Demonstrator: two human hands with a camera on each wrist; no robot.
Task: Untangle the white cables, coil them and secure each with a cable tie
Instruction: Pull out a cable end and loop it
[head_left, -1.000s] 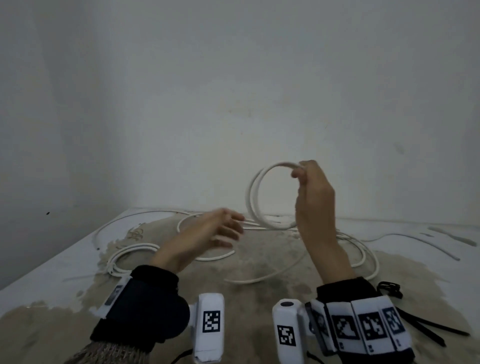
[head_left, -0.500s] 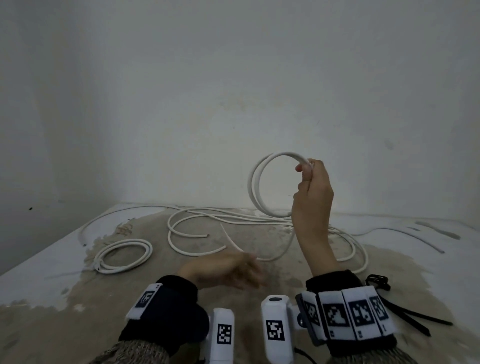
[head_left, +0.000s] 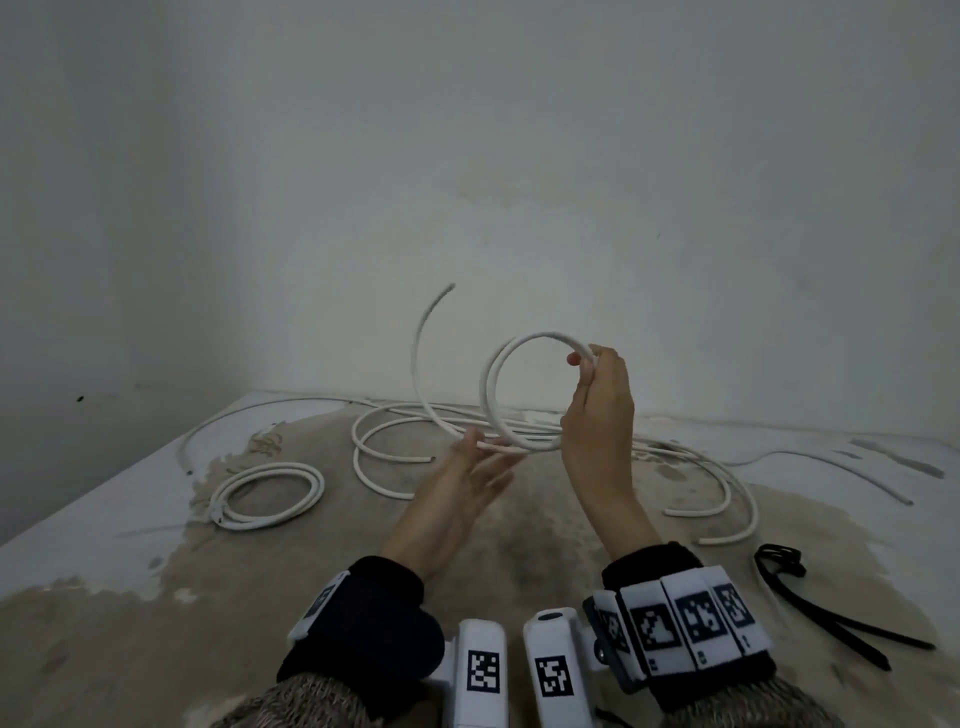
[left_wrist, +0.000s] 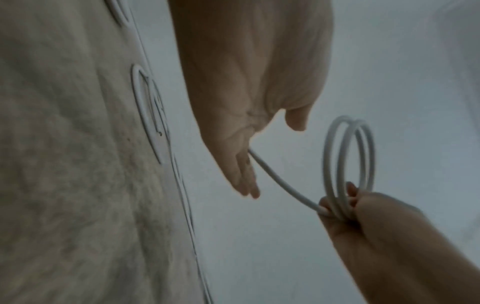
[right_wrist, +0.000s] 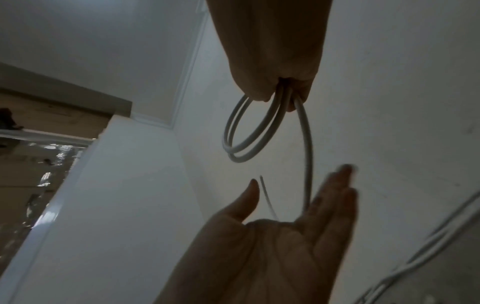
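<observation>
My right hand (head_left: 589, 364) is raised above the table and pinches a small coil of white cable (head_left: 540, 336) at its upper right side; two loops show in the left wrist view (left_wrist: 327, 154). The same cable runs down from that grip across my left hand (head_left: 488, 457), whose fingers (right_wrist: 335, 197) are straight and spread under it. Its free tail (head_left: 415, 358) arcs up in the air to the left of the coil. A finished coil (head_left: 265, 488) lies flat on the table at the left. Black cable ties (head_left: 810, 608) lie at the right, near my right wrist.
More loose white cables (head_left: 727, 483) loop across the back and right of the stained table (head_left: 156, 623). A bare white wall stands right behind the table. The table's left edge runs diagonally at the left.
My left hand rose from low over the table to just below the coil, lifting the cable. The cable's tail left the table and now swings in the air. The right hand held steady.
</observation>
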